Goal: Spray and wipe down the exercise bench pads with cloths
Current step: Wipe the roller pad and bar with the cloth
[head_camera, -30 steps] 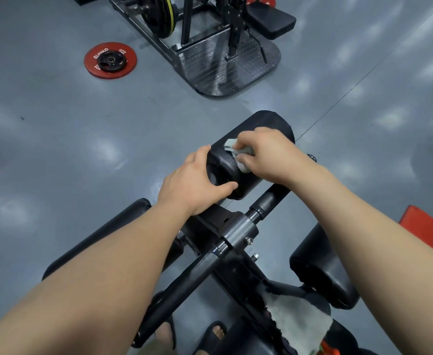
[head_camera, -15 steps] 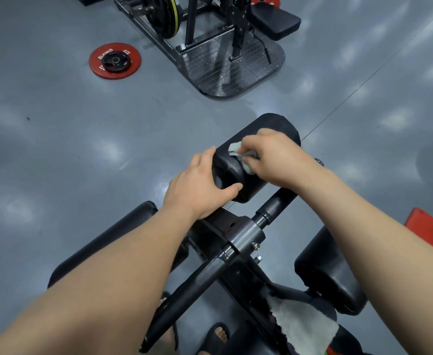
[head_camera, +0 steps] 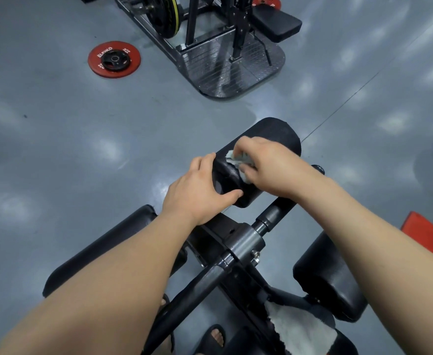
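Observation:
A black roller pad sits at the far end of the bench's dark metal frame. My left hand grips the pad's near left end, thumb across its face. My right hand presses a small pale cloth onto the top of the same pad; most of the cloth is hidden under the fingers. Two more black pads lie lower down, one at the left and one at the right. A second white cloth is draped over the frame at the bottom.
A red weight plate lies on the grey floor at the upper left. A black machine with a metal footplate stands at the top centre. A red pad edge shows at the right. My sandalled feet are under the frame.
My right hand has slid the cloth slightly along the top of the roller pad. My left hand keeps its grip on the pad's end.

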Motion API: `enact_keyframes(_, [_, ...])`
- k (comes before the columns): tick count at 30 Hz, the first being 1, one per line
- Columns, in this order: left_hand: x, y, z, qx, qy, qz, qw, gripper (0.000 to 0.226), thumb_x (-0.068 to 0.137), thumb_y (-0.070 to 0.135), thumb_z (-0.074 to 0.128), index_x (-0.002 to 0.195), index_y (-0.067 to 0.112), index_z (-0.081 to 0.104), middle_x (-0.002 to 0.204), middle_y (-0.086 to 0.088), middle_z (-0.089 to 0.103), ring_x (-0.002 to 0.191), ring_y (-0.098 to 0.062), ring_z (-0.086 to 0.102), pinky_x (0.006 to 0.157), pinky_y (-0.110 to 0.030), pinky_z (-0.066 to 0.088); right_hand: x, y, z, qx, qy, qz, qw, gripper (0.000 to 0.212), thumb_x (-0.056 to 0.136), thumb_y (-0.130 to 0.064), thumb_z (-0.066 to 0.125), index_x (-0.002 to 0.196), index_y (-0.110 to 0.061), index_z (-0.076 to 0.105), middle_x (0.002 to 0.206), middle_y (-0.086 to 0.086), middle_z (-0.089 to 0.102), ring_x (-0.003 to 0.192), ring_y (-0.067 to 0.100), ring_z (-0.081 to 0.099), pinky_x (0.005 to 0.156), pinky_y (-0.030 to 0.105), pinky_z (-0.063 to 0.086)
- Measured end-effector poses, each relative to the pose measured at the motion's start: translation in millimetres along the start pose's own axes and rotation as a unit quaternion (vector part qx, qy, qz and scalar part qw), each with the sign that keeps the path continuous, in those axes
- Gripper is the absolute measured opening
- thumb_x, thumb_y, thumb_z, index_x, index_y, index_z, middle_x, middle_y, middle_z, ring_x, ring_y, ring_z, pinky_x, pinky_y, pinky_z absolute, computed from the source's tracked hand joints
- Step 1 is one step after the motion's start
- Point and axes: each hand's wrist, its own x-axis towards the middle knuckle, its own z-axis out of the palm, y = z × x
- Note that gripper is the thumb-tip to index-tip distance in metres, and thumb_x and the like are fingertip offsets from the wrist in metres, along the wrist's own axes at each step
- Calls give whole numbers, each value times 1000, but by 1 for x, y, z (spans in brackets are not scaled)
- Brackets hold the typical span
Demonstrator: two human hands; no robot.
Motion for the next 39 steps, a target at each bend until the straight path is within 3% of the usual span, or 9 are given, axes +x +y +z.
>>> enact_keyframes(4, [0, 1, -1, 7, 0, -2, 1000, 99, 76, 80, 62, 154, 37, 20, 150, 18, 34, 126, -16, 54, 93, -37, 43, 16, 40, -13, -59, 49, 99, 992, 25, 95, -19, 58, 119, -11, 57, 111, 15, 59, 101, 36, 57, 77, 37, 41])
enact_keyframes(8, [1, 0, 0, 1, -3, 0, 1000, 96, 77, 79, 63, 154, 37, 22, 150, 18, 34, 124, -16, 55, 91, -35, 43, 24, 62, -19, -82, 93, 200, 972, 17, 96, -17, 55, 107, -6, 61, 103, 24, 61, 96, 43, 56, 75, 41, 45])
enact_keyframes(14, [1, 0, 1, -10, 5, -2, 1000, 83, 80, 81, 55, 148, 42, 26, 150, 18, 38, 121, -17, 56, 91, -37, 44, 8, 30, -5, -38, 49, 83, 995, 10, 91, -20, 60, 98, -14, 63, 92, 6, 55, 90, 31, 55, 71, 34, 37])
enact_keyframes(16, [1, -1, 1, -12, 10, -6, 1000, 74, 85, 82, 48, 145, 44, 28, 150, 16, 43, 120, -19, 58, 90, -39, 44, 4, 29, -8, -42, 25, 63, 997, 10, 93, -26, 60, 102, -21, 62, 95, 2, 54, 94, 28, 55, 74, 35, 42])
enact_keyframes(19, [1, -1, 1, -10, 16, -2, 1000, 68, 89, 80, 43, 144, 44, 28, 150, 14, 45, 117, -21, 60, 90, -41, 45, 8, 45, -18, -89, 34, 120, 988, 18, 95, -35, 57, 111, -27, 59, 106, 3, 57, 101, 31, 57, 78, 40, 49])
enact_keyframes(23, [1, -2, 2, -15, 15, 5, 1000, 73, 87, 81, 46, 146, 43, 26, 150, 16, 42, 115, -20, 62, 92, -42, 47, 23, 65, -21, -87, 100, 221, 966, 19, 97, -28, 53, 111, -19, 60, 106, 16, 63, 97, 39, 57, 74, 40, 45])
enact_keyframes(27, [2, -2, 1, 2, 4, -5, 1000, 91, 86, 84, 44, 158, 38, 14, 158, 15, 31, 127, -22, 55, 100, -45, 47, 22, 49, -7, -65, 104, 152, 981, 15, 95, -19, 55, 105, -13, 64, 96, 13, 57, 92, 38, 57, 74, 37, 42])
enact_keyframes(31, [3, -3, 1, -6, 9, 4, 1000, 89, 84, 85, 45, 156, 39, 20, 153, 19, 32, 126, -17, 55, 97, -40, 46, 12, 42, -5, -45, 61, 63, 995, 12, 94, -21, 61, 104, -16, 66, 94, 4, 53, 91, 30, 56, 71, 32, 37])
enact_keyframes(39, [2, -2, 1, -12, 8, -3, 1000, 82, 83, 85, 48, 150, 45, 23, 152, 17, 40, 125, -16, 55, 97, -40, 44, 20, 65, -9, -61, 121, 161, 978, 16, 95, -17, 56, 108, -11, 66, 93, 15, 54, 93, 40, 56, 76, 39, 45])
